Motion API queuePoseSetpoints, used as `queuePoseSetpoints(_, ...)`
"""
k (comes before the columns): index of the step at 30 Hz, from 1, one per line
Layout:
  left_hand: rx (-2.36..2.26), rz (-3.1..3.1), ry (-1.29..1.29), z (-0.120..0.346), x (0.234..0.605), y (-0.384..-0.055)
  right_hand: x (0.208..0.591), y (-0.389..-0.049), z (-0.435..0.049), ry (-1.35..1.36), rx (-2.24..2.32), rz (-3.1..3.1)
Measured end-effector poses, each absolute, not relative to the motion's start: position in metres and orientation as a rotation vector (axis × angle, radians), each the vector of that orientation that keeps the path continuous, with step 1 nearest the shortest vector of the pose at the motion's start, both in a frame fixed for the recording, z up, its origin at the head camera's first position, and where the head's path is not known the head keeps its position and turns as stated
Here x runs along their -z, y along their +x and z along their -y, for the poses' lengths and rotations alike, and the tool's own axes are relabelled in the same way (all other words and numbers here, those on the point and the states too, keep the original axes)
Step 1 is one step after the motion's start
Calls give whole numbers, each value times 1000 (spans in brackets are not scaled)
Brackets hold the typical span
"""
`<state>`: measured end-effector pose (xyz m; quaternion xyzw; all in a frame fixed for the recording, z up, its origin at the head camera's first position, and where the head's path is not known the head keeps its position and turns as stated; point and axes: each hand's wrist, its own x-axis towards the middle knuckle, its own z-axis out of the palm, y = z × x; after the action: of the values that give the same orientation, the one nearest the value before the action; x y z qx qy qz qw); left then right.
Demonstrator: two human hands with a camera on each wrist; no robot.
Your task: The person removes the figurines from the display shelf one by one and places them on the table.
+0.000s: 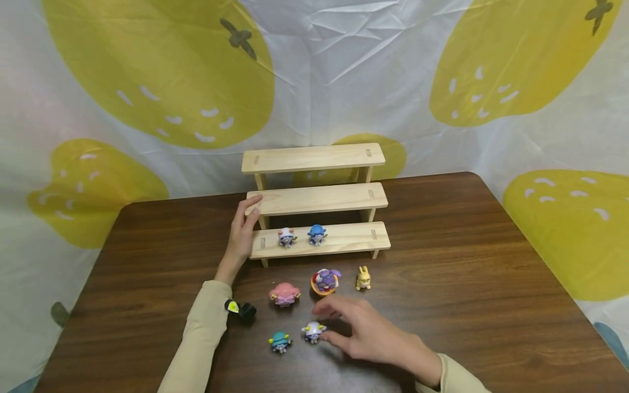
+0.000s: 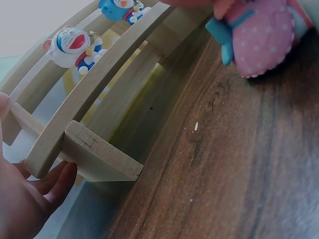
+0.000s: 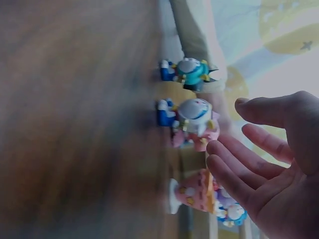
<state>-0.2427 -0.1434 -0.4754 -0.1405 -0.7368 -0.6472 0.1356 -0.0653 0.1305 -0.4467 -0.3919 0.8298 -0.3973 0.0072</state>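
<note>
My left hand (image 1: 239, 237) holds the left end of a three-tier wooden display stand (image 1: 316, 201). In the left wrist view, its fingers curl in under the lowest plank beside the leg. My right hand (image 1: 368, 330) reaches over the table with thumb and fingers spread apart, nothing between them. Its thumb tip is right at a small figurine with a white head and yellow ears (image 1: 313, 332). A teal-headed figurine (image 1: 280, 342) stands just left of that one. On the bottom step sit a white-headed figurine (image 1: 286, 237) and a blue-headed figurine (image 1: 316, 234).
Between the stand and my right hand are a pink figurine (image 1: 284, 295), a purple figurine in an orange-rimmed cup (image 1: 325, 281) and a yellow rabbit-eared figurine (image 1: 363, 278). The brown wooden table (image 1: 467, 262) backs onto a fruit-print cloth (image 1: 344, 71).
</note>
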Motion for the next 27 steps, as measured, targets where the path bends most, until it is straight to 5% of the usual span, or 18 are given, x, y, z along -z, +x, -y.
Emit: queuePoseSetpoints(27, 1891, 2176, -384, 139, 441, -218, 389, -86, -131, -1385, 1522, -2669)
